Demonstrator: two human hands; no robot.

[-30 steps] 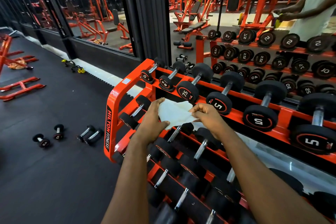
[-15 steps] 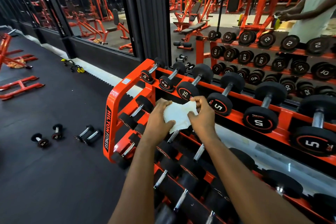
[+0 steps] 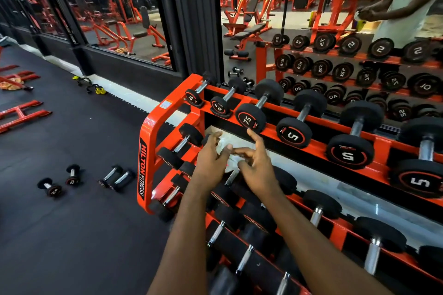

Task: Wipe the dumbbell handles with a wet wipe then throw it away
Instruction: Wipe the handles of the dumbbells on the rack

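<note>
The wipe point(image 3: 230, 162) is held bunched above a middle-tier handle point(image 3: 231, 176) of the rack point(image 3: 148, 151), pinched by the left hand point(image 3: 211, 165). The right hand point(image 3: 257, 172) is splayed beside it, grip unclear. Seemingly nothing is wiped yet; wiping and disposal remain.

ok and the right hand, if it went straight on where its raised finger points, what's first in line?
Probably the front head of the 7.5 dumbbell on the top tier; the raised fingertip of the right hand sits just below it. Depth is unclear, so the gap may be bigger.
</note>
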